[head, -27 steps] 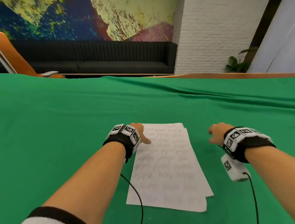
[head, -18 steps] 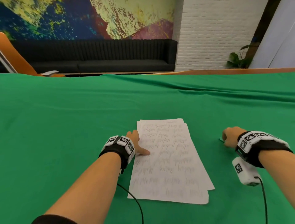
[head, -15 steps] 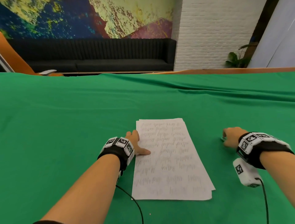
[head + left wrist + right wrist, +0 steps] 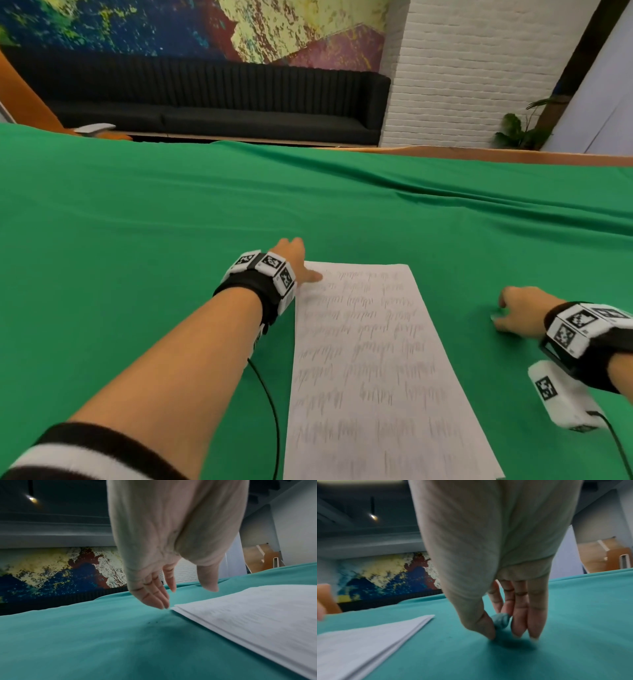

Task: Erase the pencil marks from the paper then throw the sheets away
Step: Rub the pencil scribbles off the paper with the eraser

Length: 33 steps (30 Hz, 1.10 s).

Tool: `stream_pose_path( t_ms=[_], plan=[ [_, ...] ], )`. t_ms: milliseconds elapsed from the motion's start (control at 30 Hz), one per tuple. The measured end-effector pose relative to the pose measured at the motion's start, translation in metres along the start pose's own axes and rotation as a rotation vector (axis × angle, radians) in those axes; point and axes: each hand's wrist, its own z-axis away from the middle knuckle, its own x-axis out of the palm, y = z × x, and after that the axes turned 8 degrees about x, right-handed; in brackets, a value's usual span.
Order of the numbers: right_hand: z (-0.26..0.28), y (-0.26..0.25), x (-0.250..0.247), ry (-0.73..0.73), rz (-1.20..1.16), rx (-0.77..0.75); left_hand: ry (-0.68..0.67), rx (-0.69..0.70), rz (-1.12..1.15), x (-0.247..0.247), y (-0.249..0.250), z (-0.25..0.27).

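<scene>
A stack of white paper sheets (image 4: 373,370) with faint pencil handwriting lies on the green cloth, its edges squared. My left hand (image 4: 297,263) is at the stack's far left corner, fingers straight. Its fingertips (image 4: 163,604) touch the cloth beside that corner and its thumb reaches over the top sheet. My right hand (image 4: 512,310) is down on the cloth to the right of the stack, apart from it. In the right wrist view its thumb and fingers pinch a small blue-grey eraser lump (image 4: 501,620) against the cloth.
The green tablecloth (image 4: 137,240) covers the whole table, with long folds (image 4: 496,202) at the far right. Beyond the table's far edge are a black sofa (image 4: 212,102), an orange chair (image 4: 20,99) and a plant (image 4: 517,130). Cables trail from both wrist units.
My left hand slid along the stack's left edge from its middle up to the far corner, and the fanned sheets now lie squared. My right hand stayed low on the cloth, closing round the eraser.
</scene>
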Motion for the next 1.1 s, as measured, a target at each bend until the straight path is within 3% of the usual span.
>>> stream_pose_path(
  t_ms=[167, 300, 400, 733, 1000, 1100],
  plan=[
    [0.0, -0.051, -0.019, 0.045, -0.179, -0.21, -0.092, 0.003, -0.117, 0.003, -0.002, -0.033],
    [-0.013, -0.091, -0.02, -0.063, -0.536, -0.2, -0.078, 0.075, -0.1, 0.004, 0.005, -0.037],
    [-0.012, -0.1, -0.025, -0.162, -0.641, -0.18, -0.06, 0.094, -0.103, 0.006, 0.007, -0.036],
    [0.037, -0.08, -0.013, -0.277, -0.571, -0.187, -0.118, 0.073, 0.068, 0.011, 0.017, 0.02],
    [0.068, -0.078, -0.007, -0.163, -0.318, -0.226, -0.081, 0.049, 0.109, 0.021, 0.013, 0.049],
    [0.07, -0.08, -0.013, -0.053, -0.198, -0.256, -0.063, 0.052, 0.143, 0.019, 0.007, 0.052]
  ],
)
